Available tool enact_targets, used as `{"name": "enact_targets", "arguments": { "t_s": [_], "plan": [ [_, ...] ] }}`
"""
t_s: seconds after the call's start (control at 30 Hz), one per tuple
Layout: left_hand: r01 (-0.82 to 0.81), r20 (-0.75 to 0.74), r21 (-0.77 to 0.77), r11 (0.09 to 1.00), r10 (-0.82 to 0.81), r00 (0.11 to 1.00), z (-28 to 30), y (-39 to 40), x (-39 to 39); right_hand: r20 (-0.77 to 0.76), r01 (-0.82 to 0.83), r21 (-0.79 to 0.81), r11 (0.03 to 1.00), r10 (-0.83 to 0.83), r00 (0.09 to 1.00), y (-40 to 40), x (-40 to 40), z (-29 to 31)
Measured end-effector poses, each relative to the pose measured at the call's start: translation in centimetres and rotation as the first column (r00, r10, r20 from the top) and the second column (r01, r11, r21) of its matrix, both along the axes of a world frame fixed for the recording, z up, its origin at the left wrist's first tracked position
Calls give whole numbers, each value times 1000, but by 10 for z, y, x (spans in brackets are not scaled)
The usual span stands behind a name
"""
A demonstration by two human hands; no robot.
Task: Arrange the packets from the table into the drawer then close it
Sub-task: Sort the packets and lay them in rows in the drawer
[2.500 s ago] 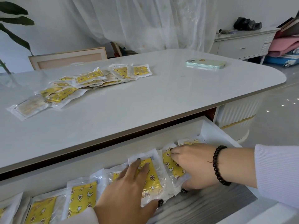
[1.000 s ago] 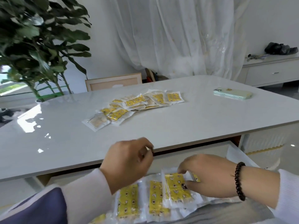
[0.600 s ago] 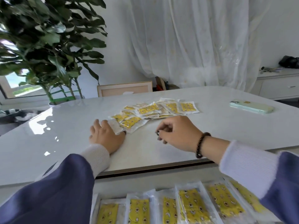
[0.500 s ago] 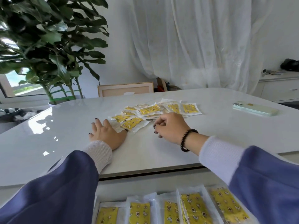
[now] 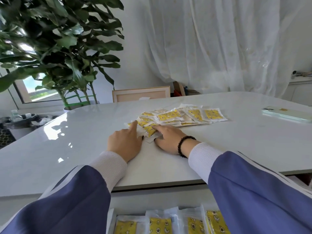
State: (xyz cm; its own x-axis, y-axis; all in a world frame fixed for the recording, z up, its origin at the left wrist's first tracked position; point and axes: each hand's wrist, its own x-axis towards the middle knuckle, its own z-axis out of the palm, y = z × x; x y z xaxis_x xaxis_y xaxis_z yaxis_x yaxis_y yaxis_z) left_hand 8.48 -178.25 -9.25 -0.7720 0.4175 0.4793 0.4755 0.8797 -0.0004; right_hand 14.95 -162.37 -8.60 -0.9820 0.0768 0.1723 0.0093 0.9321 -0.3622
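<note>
A pile of clear packets with yellow patterned inserts (image 5: 183, 115) lies on the white table (image 5: 84, 149). My left hand (image 5: 125, 143) rests at the pile's near left end, its index finger stretched over a pale packet (image 5: 141, 131). My right hand (image 5: 168, 139) is beside it, index finger on top of the nearest yellow packet (image 5: 149, 130) and thumb tucked at its near edge, pinching it. Below the table edge the open drawer (image 5: 111, 217) holds a row of several yellow packets (image 5: 160, 224), partly hidden by my sleeves.
A pale green phone (image 5: 285, 114) lies on the table at the right. A large leafy plant (image 5: 50, 48) stands behind the table's far left, with a chair back (image 5: 141, 94) past the far edge. A white cabinet (image 5: 300, 88) is at the far right.
Both hands left the drawer and came up onto the table. They moved forward to the near end of the pile; the right hand now has its fingers on the nearest yellow packet.
</note>
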Motion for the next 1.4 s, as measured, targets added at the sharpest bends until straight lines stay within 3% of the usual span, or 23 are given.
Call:
{"name": "enact_targets", "arguments": {
  "t_s": [0.2,0.33,0.5,0.6,0.73,0.87,0.97,1.03,1.13,1.27,1.4],
  "plan": [
    [-30,-80,-36,999,27,996,5,-5,12,-57,104,76,992,-100,993,-2,0,-1],
    [-32,-152,-186,982,4,988,8,-4,14,-6,158,45,986,-158,987,-3,3,0],
    [-9,-156,-473,881,-74,985,8,5,19,-54,97,0,995,-97,994,1,2,-3],
    [-1,-140,-471,882,-74,987,10,6,23,-54,81,-28,996,-83,995,3,0,-6],
    [47,-132,-275,960,-86,987,5,1,20,-91,98,-67,993,-104,990,4,-4,-9],
    [228,-132,90,969,-215,968,0,-3,20,-136,65,-116,991,-81,987,4,-6,-9],
    [392,-70,385,836,-397,915,0,-6,21,-287,-2,-201,980,-57,956,6,-5,-6],
    [407,-21,564,718,-480,877,1,-7,23,-413,-38,-212,976,-54,909,6,-2,-4],
    [325,68,737,593,-543,837,4,-8,26,-517,-86,-205,975,-33,855,5,1,-3],
    [147,138,916,374,-636,759,9,-9,26,-506,-126,-182,975,17,862,3,2,-1],
    [59,208,925,374,-633,745,10,-10,23,-533,-138,-179,974,22,846,3,5,0]
  ]
}}
